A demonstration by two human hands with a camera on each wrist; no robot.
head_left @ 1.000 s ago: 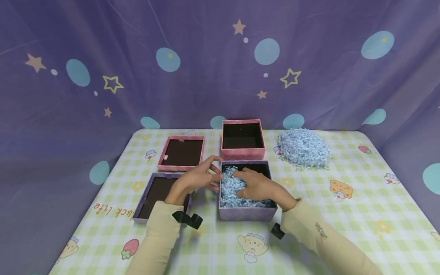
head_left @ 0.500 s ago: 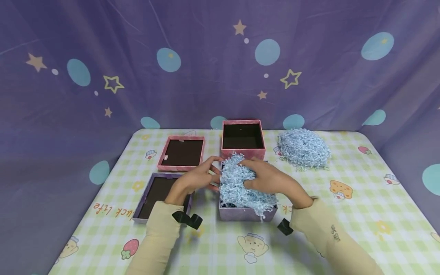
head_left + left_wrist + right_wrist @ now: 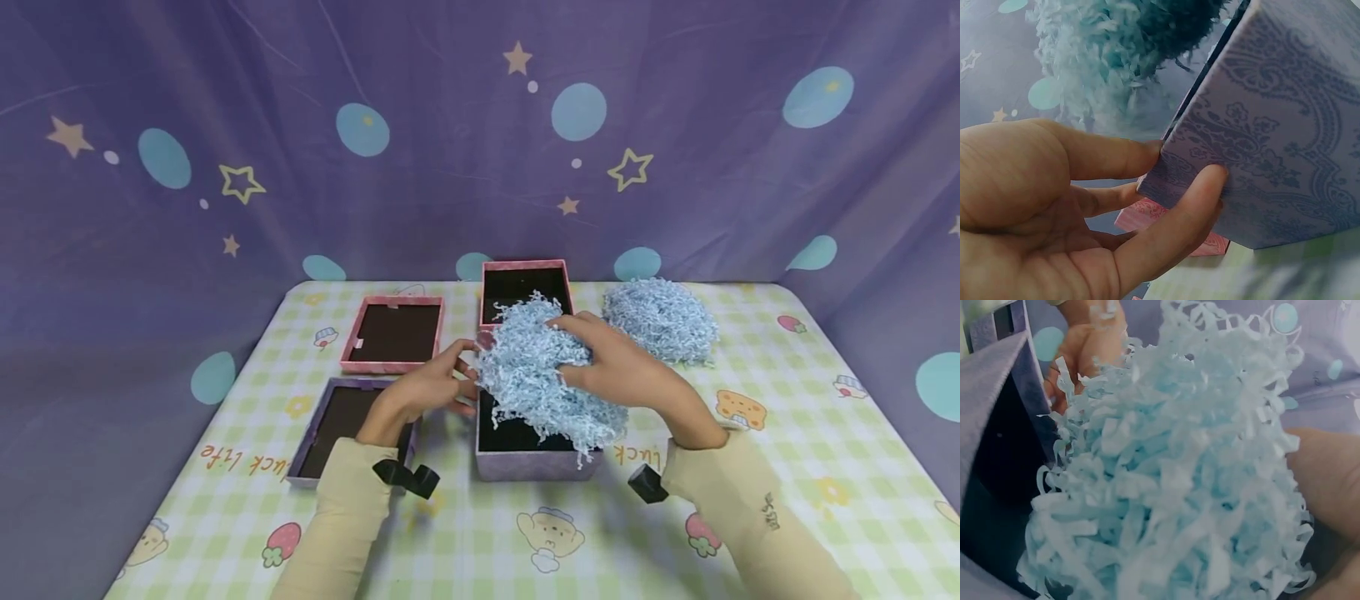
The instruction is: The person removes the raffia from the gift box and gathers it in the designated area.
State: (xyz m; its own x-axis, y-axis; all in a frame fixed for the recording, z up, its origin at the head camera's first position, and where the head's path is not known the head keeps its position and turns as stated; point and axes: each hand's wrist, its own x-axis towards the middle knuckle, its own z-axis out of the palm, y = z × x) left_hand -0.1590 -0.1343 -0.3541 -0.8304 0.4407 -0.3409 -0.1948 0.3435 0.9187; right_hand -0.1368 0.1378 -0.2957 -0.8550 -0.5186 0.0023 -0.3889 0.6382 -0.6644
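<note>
A fluffy clump of light-blue shredded paper (image 3: 536, 367) hangs above the purple box (image 3: 536, 464). My right hand (image 3: 630, 362) grips the clump from its right side, fingers and thumb sunk into the strands. In the right wrist view the shredded paper (image 3: 1166, 469) fills the middle and hides the fingertips. My left hand (image 3: 427, 387) is at the box's far-left corner. In the left wrist view, the left hand's fingertips (image 3: 1213, 178) touch the patterned wall of the box (image 3: 1272, 144) about that corner. The box's dark inside shows below the clump.
Behind the purple box stands an open pink box (image 3: 525, 283). A second heap of blue shredded paper (image 3: 663, 321) lies at the back right. On the left are a pink lid (image 3: 393, 333) and a purple lid (image 3: 341, 425), insides up, on the checked tablecloth (image 3: 465, 542).
My right hand has lifted the shredded paper up out of the purple box and a little to the right, uncovering the dark inside. The left hand has stayed at the box's corner.
</note>
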